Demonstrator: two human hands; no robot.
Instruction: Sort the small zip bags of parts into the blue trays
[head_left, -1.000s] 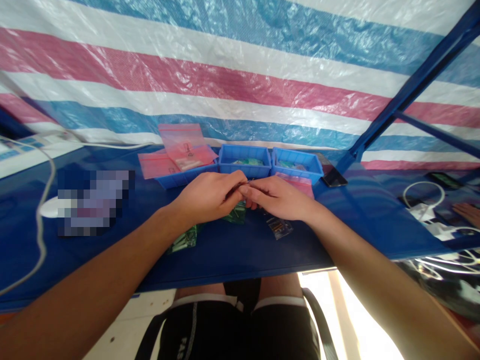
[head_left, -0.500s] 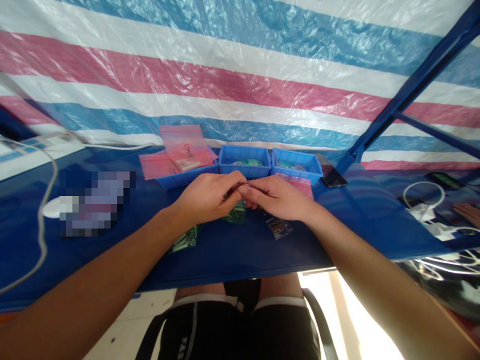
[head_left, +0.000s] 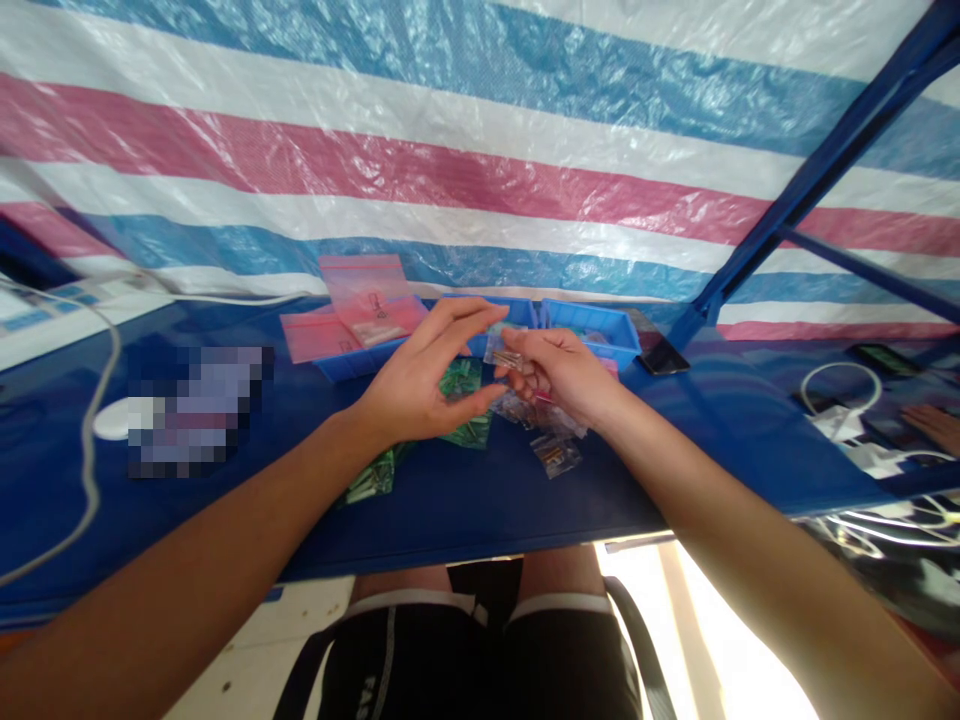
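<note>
A small clear plastic bag [head_left: 498,348] with thin metal-looking pieces in it is pinched in my right hand [head_left: 559,368]. My left hand [head_left: 416,380] is beside it, thumb and fingers spread apart, holding nothing. Below and behind my left hand lie green plastic bags [head_left: 471,432], and another green bag [head_left: 373,480] sits nearer the table's front edge, partly covered by my forearm. Under my right hand are more clear bags, partly hidden. A clear bag with brownish pieces [head_left: 556,455] lies separately in front of them.
Blue bins [head_left: 600,348] stand in a row at the back; pink zip bags [head_left: 367,300] lie across the left one. A dark phone [head_left: 661,352] rests right of the bins. White cables and chargers [head_left: 840,420] are far right, near another person's hand [head_left: 934,428]. A blurred-out object [head_left: 196,410] lies left.
My hands were together at the fingertips. Now they are apart; my left fingers have spread, and the small clear bag shows in my right hand.
</note>
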